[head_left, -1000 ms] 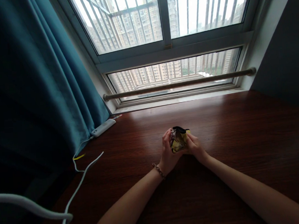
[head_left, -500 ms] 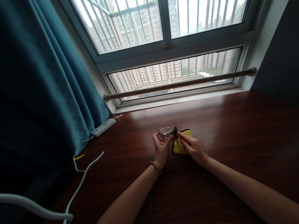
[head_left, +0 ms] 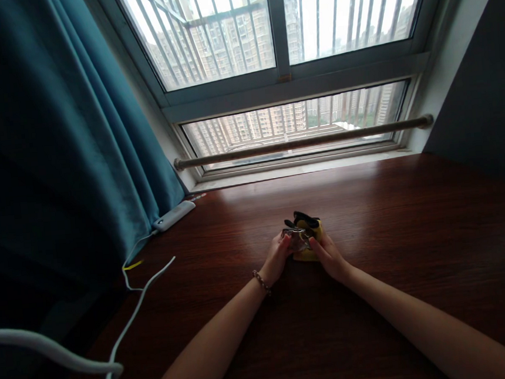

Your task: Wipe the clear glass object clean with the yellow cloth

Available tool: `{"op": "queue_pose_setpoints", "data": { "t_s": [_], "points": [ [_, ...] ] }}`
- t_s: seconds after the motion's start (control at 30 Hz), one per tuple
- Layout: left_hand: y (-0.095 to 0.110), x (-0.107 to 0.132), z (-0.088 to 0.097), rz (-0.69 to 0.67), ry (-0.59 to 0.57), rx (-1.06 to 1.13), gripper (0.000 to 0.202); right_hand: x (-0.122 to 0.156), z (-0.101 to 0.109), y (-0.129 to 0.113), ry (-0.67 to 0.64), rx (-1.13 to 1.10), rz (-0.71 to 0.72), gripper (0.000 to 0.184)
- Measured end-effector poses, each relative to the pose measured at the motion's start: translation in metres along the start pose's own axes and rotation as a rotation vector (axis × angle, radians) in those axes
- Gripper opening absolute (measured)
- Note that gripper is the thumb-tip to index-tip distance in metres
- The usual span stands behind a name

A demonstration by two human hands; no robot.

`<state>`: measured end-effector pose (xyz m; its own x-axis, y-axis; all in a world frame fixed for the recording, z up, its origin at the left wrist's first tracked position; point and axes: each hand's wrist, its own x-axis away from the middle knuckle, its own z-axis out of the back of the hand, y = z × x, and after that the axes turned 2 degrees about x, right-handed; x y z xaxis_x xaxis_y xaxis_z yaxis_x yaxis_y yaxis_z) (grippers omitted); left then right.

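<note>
Over the middle of the wooden tabletop (head_left: 392,224), a small clear glass dish (head_left: 296,241) with patterned sides is tilted between my hands. My left hand (head_left: 277,258) grips its left side, the thumb along the near wall. A yellow cloth (head_left: 306,257) with black edging is bunched in my right hand (head_left: 330,258) and wraps around the right and far sides of the glass. The right thumb presses at the dish's near right side, while the other right fingers are mostly hidden behind the cloth. A beaded bracelet (head_left: 261,282) circles the left wrist.
At the far left lies a white power strip (head_left: 175,215), its white cable (head_left: 154,279) running toward me along the left side. A blue curtain (head_left: 111,143) hangs there. Beyond the table are a barred window (head_left: 281,33) and a horizontal rail (head_left: 304,143).
The glass dish has tipped from near level and shifted right and slightly down with my left hand. The cloth, flatter before, is now folded up around it by my right hand.
</note>
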<state>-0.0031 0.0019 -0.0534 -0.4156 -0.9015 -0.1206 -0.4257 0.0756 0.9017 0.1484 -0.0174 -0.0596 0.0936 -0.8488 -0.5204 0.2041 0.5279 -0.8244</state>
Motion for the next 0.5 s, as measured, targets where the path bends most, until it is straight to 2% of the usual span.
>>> {"op": "queue_pose_setpoints", "data": {
  "t_s": [0.2, 0.33, 0.43, 0.5],
  "points": [
    [-0.003, -0.003, 0.007, 0.002, -0.061, -0.074, 0.050, 0.001, 0.000, 0.000, 0.091, 0.009, -0.010, 0.035],
    [-0.001, -0.003, 0.002, 0.008, -0.031, -0.113, 0.051, -0.001, 0.003, -0.008, 0.162, 0.117, 0.034, 0.029],
    [0.003, -0.002, -0.006, 0.028, 0.015, -0.038, 0.061, 0.000, 0.004, -0.015, 0.174, 0.167, 0.080, 0.029],
    [0.005, -0.002, -0.009, 0.049, 0.022, 0.070, 0.052, 0.002, 0.003, -0.019, 0.175, 0.179, 0.111, 0.031]
  ]
}}
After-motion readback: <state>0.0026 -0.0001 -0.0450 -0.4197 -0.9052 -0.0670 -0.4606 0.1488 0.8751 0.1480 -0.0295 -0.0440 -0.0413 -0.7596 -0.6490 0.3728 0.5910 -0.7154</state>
